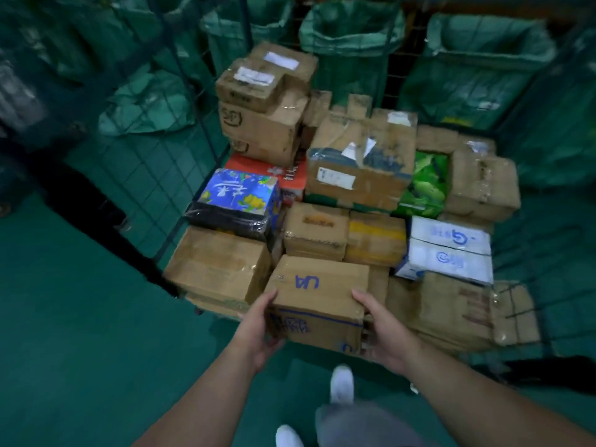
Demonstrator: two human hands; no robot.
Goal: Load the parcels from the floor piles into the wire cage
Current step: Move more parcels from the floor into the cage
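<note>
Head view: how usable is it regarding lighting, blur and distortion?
Head view: dim light with a greenish cast; wide-angle distortion bows the wire cage toward the edges; green sacks behind are blurred; the UA-marked box between left hand and right hand is legible.

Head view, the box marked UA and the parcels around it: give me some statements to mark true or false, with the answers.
1. The left hand and the right hand both grip the brown box marked UA. True.
2. The blue flowered package sits at the right side of the wire cage. False: it sits at the left, beside the left wire wall.
3. A green package lies between brown cartons on the right. True.
4. The white box with blue marks lies at the far back. False: it lies near the front, on the right.
</note>
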